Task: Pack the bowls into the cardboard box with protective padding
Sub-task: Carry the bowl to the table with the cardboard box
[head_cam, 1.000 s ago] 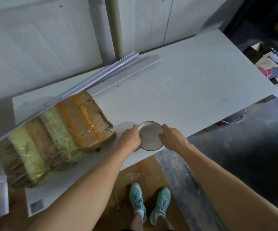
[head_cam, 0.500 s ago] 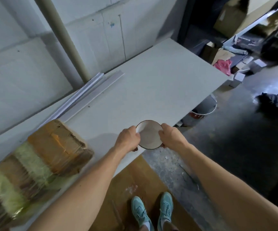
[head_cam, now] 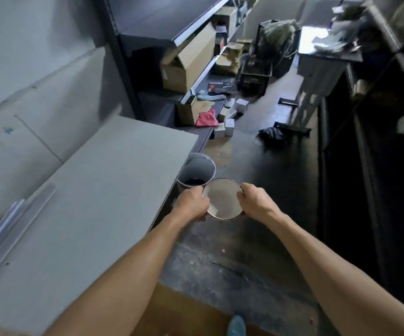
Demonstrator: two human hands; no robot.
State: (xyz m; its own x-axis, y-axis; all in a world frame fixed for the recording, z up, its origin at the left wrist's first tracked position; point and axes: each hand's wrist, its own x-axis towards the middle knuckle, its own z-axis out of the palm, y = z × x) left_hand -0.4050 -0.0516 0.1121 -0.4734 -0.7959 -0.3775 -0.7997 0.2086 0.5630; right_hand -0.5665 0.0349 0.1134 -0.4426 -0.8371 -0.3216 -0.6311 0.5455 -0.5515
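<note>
A small white bowl [head_cam: 223,200] with a thin dark rim hangs in the air past the table's right edge, above the dark floor. My left hand [head_cam: 191,206] grips its left rim and my right hand [head_cam: 254,201] grips its right rim. The bowl's inside is empty and faces up toward me. An open cardboard box [head_cam: 186,61] lies on a shelf far ahead; I cannot tell whether it is the packing box.
The white table [head_cam: 74,214] lies to my left. A white bucket [head_cam: 196,169] stands on the floor just beyond the bowl. Shelves [head_cam: 196,27] with boxes, a pink cloth [head_cam: 205,118] and small white boxes [head_cam: 227,123] crowd the aisle ahead. Dark racks line the right.
My view has swung right, away from the table and the wrapped bundle, toward the aisle. Both hands have carried the bowl off the table's edge and out over the floor.
</note>
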